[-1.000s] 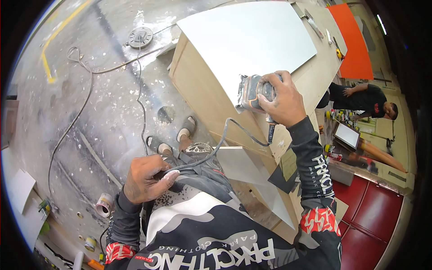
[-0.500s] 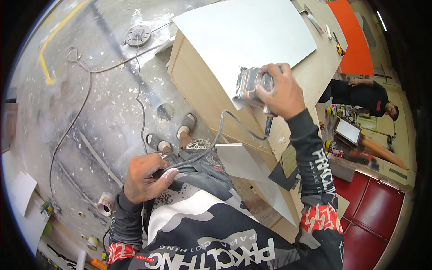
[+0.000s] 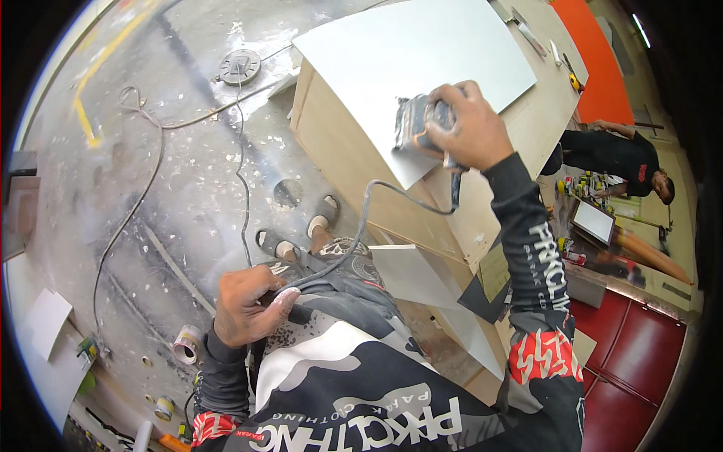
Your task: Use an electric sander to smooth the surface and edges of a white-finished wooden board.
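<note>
My right hand (image 3: 476,129) is wrapped round the body of a dusty grey-and-orange electric sander (image 3: 419,126). The sander's base lies on the near corner of a large white panel (image 3: 444,53), which rests on a pale wooden cabinet carcass (image 3: 331,124). From the sander's rear a grey power cord (image 3: 367,202) loops down and across to my left side. My left hand (image 3: 252,303), its thumb dusted white, is closed round that cord in front of my waist. The sander's underside is hidden against the panel.
On the floor at the far left an extension cable reel (image 3: 240,68) trails cords. Paint cans (image 3: 187,345) stand at the lower left. A knife-like tool (image 3: 530,39) lies past the panel near an orange board (image 3: 591,56). Another person (image 3: 617,160) stands at right beside a cluttered bench.
My right hand and the sander have shifted slightly up over the panel's corner. The whole view has moved a little. The other person's arm now reaches toward the bench.
</note>
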The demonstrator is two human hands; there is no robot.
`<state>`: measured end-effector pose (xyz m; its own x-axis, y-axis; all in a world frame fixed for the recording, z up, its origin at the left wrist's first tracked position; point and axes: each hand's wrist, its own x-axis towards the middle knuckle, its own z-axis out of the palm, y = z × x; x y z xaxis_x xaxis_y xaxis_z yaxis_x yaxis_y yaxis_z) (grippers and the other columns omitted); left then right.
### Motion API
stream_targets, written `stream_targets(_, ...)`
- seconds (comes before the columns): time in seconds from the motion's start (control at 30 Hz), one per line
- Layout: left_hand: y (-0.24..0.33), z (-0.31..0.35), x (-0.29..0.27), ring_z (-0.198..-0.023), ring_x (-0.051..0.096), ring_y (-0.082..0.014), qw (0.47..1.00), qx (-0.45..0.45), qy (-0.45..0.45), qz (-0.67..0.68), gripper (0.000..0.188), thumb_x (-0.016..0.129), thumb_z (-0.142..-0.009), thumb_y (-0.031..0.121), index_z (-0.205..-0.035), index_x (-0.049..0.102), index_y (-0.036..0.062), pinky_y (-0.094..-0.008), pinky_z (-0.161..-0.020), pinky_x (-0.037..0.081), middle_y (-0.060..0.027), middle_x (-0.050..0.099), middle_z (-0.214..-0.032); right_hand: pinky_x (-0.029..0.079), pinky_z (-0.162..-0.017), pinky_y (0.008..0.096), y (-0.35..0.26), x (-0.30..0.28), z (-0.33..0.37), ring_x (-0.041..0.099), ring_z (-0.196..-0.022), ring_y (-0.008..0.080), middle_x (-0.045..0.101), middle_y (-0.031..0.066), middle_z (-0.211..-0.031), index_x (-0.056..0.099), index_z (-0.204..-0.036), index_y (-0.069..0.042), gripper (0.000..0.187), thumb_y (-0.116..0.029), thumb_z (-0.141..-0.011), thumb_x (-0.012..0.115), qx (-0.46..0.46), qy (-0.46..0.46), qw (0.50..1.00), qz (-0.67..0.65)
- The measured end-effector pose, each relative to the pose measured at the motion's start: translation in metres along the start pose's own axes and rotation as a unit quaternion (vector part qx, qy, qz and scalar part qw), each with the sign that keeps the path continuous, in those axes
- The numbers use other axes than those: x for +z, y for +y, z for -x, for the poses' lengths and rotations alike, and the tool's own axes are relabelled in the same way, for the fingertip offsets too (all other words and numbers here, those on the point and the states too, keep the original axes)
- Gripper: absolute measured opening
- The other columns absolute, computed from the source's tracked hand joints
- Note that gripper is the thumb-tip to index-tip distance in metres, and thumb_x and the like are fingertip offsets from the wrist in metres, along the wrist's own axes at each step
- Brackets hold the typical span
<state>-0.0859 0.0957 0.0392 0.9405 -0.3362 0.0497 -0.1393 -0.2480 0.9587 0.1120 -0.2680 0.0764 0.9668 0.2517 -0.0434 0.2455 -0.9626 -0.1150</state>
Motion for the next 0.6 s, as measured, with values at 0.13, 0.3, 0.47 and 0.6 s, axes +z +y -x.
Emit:
stream_targets(0.13,0.001,0.001,-0.003,-0.049,0.055,-0.0208,1.0,-0.007,0.015,-0.013,0.019,0.079,-0.084,0.011,-0.078,0.064,0.002,-0.0319,-0.048,0.042,-0.0086,0.055,-0.062,0.058,-0.082,0.0471,-0.049,-0.004,0.015,0.066,-0.097,0.0392,0.058,0.0163,-0.114,0.067,-0.112,-0.022,0.037,-0.031,-0.077,0.075,-0.071,-0.001,0.997,-0.017)
stream_targets(0.3,0.001,0.005,-0.004,-0.049,0.053,-0.0214,0.999,-0.007,0.043,-0.015,0.02,0.079,-0.084,0.013,-0.078,0.064,0.0023,-0.033,-0.048,0.041,-0.0087,0.054,-0.062,0.057,-0.082,0.0488,-0.066,0.001,-0.019,0.066,-0.097,0.0394,0.058,0.0158,-0.113,0.068,-0.113,-0.021,0.039,-0.032,-0.076,0.077,-0.079,0.015,0.997,-0.012)
stream_targets(0.47,0.006,0.012,-0.003,-0.052,0.055,-0.0236,0.997,-0.037,0.057,-0.027,0.02,0.078,-0.082,0.014,-0.076,0.063,0.0017,-0.0333,-0.05,0.041,-0.0101,0.057,-0.064,0.057,-0.086,0.0487,-0.083,0.007,-0.089,0.067,-0.1,0.0419,0.059,0.0165,-0.115,0.067,-0.116,-0.023,0.043,-0.036,-0.076,0.075,-0.087,0.006,0.996,0.009)
stream_targets(0.6,0.01,0.015,0.0,-0.054,0.056,-0.0254,0.994,-0.083,0.071,-0.021,0.021,0.077,-0.082,0.014,-0.076,0.063,0.0011,-0.0336,-0.053,0.041,-0.011,0.058,-0.065,0.056,-0.091,0.0481,-0.108,0.012,-0.15,0.069,-0.104,0.0402,0.06,0.017,-0.121,0.065,-0.123,-0.027,0.045,-0.04,-0.08,0.069,-0.097,0.001,0.994,0.053)
